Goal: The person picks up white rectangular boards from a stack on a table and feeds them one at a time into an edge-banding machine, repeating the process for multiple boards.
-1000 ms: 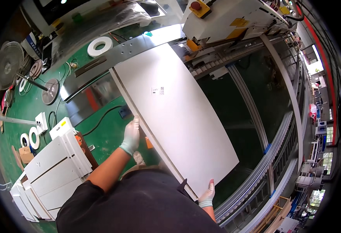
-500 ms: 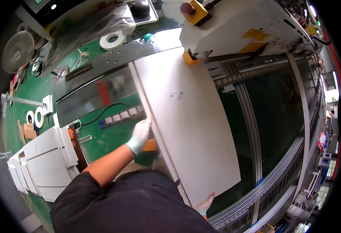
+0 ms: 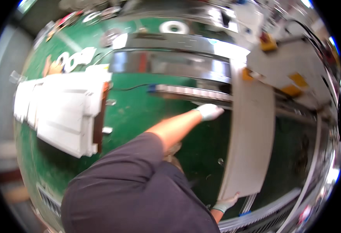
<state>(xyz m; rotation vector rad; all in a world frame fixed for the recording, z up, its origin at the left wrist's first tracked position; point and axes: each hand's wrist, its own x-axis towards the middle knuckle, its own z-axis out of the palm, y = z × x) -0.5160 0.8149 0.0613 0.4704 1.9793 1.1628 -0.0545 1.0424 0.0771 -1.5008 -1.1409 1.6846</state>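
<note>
A long white panel (image 3: pixel 252 132) lies lengthwise on the right, its far end beside the machine. My right hand (image 3: pixel 226 203), in a pale glove, holds the panel's near end; a fingertip shows on top and the rest of the grip is partly hidden. My left hand (image 3: pixel 211 112), gloved too, hovers just left of the panel's left edge, apart from it. Its fingers reach toward the panel, loosely extended and somewhat blurred, with nothing seen in them.
A grey machine (image 3: pixel 291 64) with a yellow switch box (image 3: pixel 268 42) stands at the far right. A roller strip (image 3: pixel 193 91) crosses left of the panel. Stacked white boards (image 3: pixel 63 108) stand at the left on the green floor (image 3: pixel 139 112). A white tape roll (image 3: pixel 174 27) lies farther back.
My left hand has let go of the panel's left edge. The view has swung left, so the panel sits farther right. My right hand stays at its near end.
</note>
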